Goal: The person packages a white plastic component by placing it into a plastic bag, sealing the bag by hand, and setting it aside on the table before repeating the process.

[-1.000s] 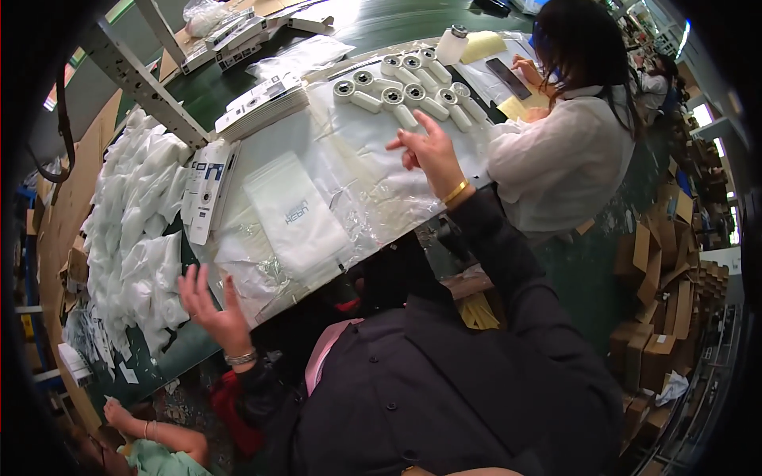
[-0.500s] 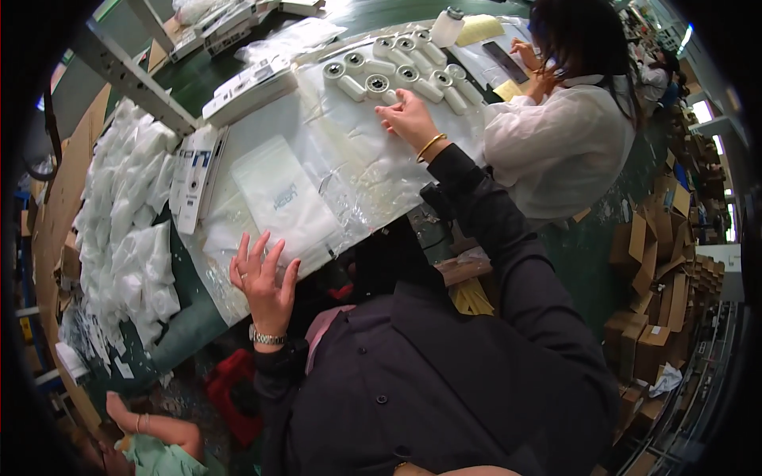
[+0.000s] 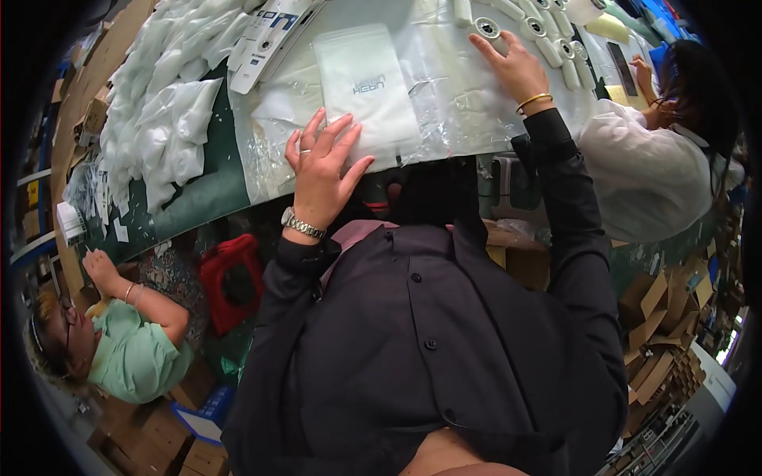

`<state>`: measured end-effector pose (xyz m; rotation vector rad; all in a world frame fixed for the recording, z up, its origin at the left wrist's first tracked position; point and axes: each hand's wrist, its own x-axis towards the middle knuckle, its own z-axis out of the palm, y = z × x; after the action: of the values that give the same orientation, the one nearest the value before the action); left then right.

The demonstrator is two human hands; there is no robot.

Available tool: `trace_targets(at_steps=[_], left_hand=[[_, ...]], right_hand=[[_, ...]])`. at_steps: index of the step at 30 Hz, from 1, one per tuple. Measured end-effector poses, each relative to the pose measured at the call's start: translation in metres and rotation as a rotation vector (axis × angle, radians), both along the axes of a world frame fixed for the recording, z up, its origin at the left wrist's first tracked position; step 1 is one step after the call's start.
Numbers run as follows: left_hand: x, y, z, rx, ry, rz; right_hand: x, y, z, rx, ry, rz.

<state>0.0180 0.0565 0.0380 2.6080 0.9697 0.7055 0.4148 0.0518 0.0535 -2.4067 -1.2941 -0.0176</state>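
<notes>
My right hand [image 3: 517, 71] is at a white handheld device [image 3: 486, 28] with a round, dark-centred head. The thumb lies by the head and the fingers curl over the handle, which is mostly hidden. Several like devices [image 3: 536, 28] lie beside it, to the right. My left hand [image 3: 321, 170] is open, fingers spread, holding nothing. Its fingertips are over the lower left edge of a flat, frosted white pouch [image 3: 361, 59] with blue-grey print. I cannot tell whether they touch it.
Clear plastic sheeting [image 3: 452, 119] covers the table. White printed boxes [image 3: 270, 44] stand beyond the pouch, and white plastic bags [image 3: 171, 131] heap at left. A person in white [image 3: 647, 170] sits at right; another in green [image 3: 139, 349] is at lower left, near a red stool [image 3: 230, 282].
The view has swung, so the table now sits higher and further right. My right hand has closed in on the nearest device. My left hand stays spread, now by the pouch's edge.
</notes>
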Motion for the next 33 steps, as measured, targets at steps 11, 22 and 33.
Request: trace_targets(at_steps=[11, 22, 33], left_hand=[[-0.015, -0.007, -0.003, 0.023, 0.041, 0.028], [-0.032, -0.01, -0.001, 0.173, 0.091, -0.035], [-0.028, -0.007, -0.01, 0.109, 0.028, -0.001]], right_hand=[[-0.052, -0.047, -0.009, -0.045, -0.158, 0.113], [-0.155, -0.109, 0.009, 0.401, 0.58, 0.258], [-0.226, -0.12, -0.018, 0.43, 0.958, 0.524]])
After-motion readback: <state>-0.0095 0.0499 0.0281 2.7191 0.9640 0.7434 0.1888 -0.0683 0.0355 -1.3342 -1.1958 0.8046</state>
